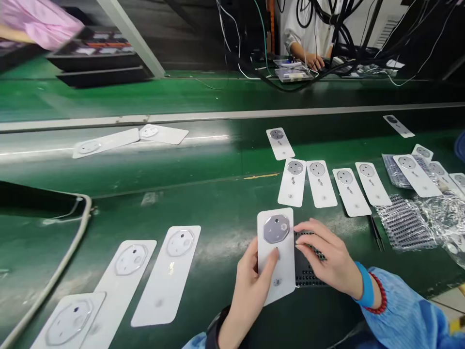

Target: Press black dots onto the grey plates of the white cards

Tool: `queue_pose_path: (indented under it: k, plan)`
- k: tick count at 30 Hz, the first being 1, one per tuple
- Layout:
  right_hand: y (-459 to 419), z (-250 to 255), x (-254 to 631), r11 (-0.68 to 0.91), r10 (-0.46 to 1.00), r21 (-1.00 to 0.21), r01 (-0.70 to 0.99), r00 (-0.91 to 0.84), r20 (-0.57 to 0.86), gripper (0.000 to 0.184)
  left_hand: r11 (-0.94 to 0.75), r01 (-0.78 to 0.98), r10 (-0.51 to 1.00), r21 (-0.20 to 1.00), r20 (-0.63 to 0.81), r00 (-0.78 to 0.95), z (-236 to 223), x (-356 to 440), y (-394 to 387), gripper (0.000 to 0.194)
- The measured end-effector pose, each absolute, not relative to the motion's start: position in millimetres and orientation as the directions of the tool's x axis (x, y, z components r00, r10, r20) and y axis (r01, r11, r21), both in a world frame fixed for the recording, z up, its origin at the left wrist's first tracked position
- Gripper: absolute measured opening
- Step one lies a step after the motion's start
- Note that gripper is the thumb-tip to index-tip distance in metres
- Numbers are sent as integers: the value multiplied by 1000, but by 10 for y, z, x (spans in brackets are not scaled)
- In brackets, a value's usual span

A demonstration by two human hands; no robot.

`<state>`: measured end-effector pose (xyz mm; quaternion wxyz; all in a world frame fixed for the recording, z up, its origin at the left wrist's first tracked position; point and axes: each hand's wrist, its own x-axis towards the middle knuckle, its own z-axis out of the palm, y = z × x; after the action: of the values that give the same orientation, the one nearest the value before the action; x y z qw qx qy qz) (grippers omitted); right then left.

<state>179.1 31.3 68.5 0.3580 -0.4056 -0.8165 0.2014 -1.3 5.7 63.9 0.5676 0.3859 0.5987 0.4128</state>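
Observation:
My left hand grips a white phone back cover by its lower part, thumb on the face. The cover has a grey octagonal camera area near its top and small dark marks below. Close to the cover's right edge, my right hand has its fingers bent together; what they hold, if anything, is too small to make out. Beneath that hand lies a dark sheet with rows of small black dots, partly hidden by the hand and cover. A pair of black tweezers rests to the right.
Several similar covers lie beyond my hands and at the left. Clear plastic packs of small dark parts sit at the right. A grey cable crosses the left side. Black trays and two other people are across the bench.

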Motion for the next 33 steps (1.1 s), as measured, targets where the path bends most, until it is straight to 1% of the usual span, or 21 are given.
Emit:
queue_pose_path:
  k: [3, 5, 10, 14, 18, 20, 23, 25, 27, 30, 33]
  plan:
    - [347, 721, 1649, 625, 780, -569, 535, -452, 432, 16, 315, 49, 949, 948, -315, -2, 642, 40, -12, 32]
    - [336, 704, 1616, 637, 771, -533, 556, -450, 452, 17, 310, 74, 950, 948, -312, 18, 642, 56, -50, 27]
    - [301, 684, 1614, 695, 710, -433, 574, -448, 544, 23, 266, 90, 962, 960, -270, 31, 639, 58, -89, 26]
    - [301, 725, 1616, 729, 668, -372, 575, -476, 572, 23, 215, 102, 976, 971, -218, 19, 633, 49, -105, 24]
    - [291, 750, 1640, 751, 642, -331, 572, -514, 568, 21, 176, 80, 984, 981, -179, 25, 652, 54, -117, 23]
    - [270, 740, 1651, 754, 633, -283, 593, -537, 558, 22, 161, 56, 987, 985, -162, 18, 678, 57, -108, 23]
    - [217, 707, 1650, 753, 622, -203, 626, -575, 531, 27, 151, 41, 988, 988, -150, -28, 716, 49, -80, 22]
    - [180, 688, 1639, 750, 623, -177, 638, -590, 514, 30, 164, 36, 984, 986, -161, -73, 726, 37, -60, 20]
    - [152, 680, 1626, 743, 634, -180, 645, -592, 498, 31, 203, 17, 974, 979, -200, -107, 724, 24, -46, 20]
    - [135, 686, 1614, 735, 650, -237, 635, -562, 511, 33, 267, -12, 956, 964, -266, -125, 724, 15, -29, 21]
    - [135, 695, 1623, 749, 646, -308, 587, -544, 535, 36, 266, -8, 955, 964, -265, -131, 745, 18, -7, 19]
